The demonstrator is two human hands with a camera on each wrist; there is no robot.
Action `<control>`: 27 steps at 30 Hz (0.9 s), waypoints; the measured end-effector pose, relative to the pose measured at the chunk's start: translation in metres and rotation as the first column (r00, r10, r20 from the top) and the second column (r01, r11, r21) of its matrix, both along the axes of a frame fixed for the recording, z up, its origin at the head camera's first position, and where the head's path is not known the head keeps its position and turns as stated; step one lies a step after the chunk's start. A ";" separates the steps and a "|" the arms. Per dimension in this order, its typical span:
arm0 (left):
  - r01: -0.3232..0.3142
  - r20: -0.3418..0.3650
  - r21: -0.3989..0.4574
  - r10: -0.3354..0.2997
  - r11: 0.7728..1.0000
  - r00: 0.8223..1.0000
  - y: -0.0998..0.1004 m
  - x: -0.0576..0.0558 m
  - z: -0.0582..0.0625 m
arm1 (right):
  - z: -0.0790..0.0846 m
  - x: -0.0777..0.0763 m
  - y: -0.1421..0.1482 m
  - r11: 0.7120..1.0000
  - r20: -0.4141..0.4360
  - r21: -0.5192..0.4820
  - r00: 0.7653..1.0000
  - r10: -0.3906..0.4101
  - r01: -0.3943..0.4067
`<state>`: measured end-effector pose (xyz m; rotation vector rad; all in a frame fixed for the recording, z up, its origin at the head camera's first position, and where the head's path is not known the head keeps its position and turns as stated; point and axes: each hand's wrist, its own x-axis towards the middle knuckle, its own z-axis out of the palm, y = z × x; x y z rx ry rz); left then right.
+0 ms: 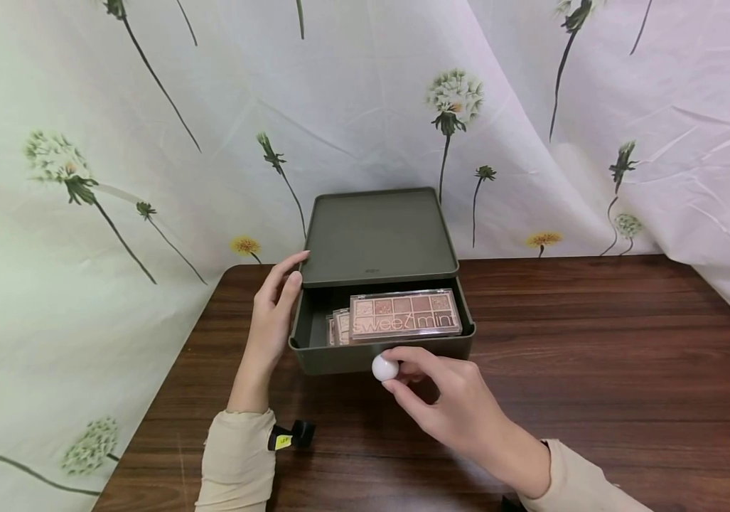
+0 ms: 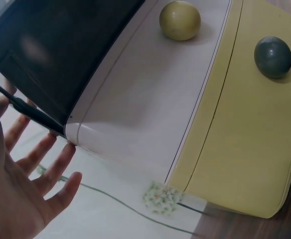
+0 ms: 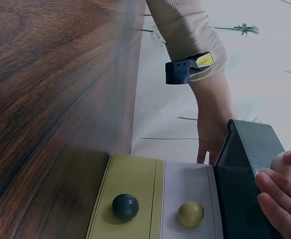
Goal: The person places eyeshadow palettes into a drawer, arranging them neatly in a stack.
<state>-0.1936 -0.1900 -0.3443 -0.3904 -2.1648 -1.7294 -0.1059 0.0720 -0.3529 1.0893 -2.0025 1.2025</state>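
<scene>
A dark green drawer [image 1: 333, 361] is pulled out from the top of a small drawer box [image 1: 377, 235]. My right hand [image 1: 451, 395] pinches its round white knob [image 1: 385, 367] between thumb and forefinger. My left hand [image 1: 270, 309] rests along the box's left side, fingertips at the top edge, and the left wrist view has its fingers spread there. Inside the drawer lies an eyeshadow palette [image 1: 403, 313] with a clear lid, tilted over smaller palettes [image 1: 341, 327] at the left.
Below the dark drawer are a white drawer [image 2: 135, 94] with a yellow knob [image 2: 180, 20] and a yellow drawer [image 2: 235, 139] with a dark green knob [image 2: 273, 57]. The box stands on a brown wooden table [image 1: 595, 370], before a dandelion-print cloth [image 1: 365, 92].
</scene>
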 end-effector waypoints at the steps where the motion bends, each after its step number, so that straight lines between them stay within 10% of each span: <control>1: 0.001 0.001 -0.001 -0.001 1.000 1.000 0.000 0.000 0.000 | 0.000 0.000 0.000 1.000 -0.002 0.000 1.000 -0.001 0.001; 27: -0.020 -0.001 -0.033 0.020 0.999 1.000 0.000 0.003 0.001 | 0.004 -0.023 -0.005 0.996 0.079 0.041 0.993 -0.087 0.084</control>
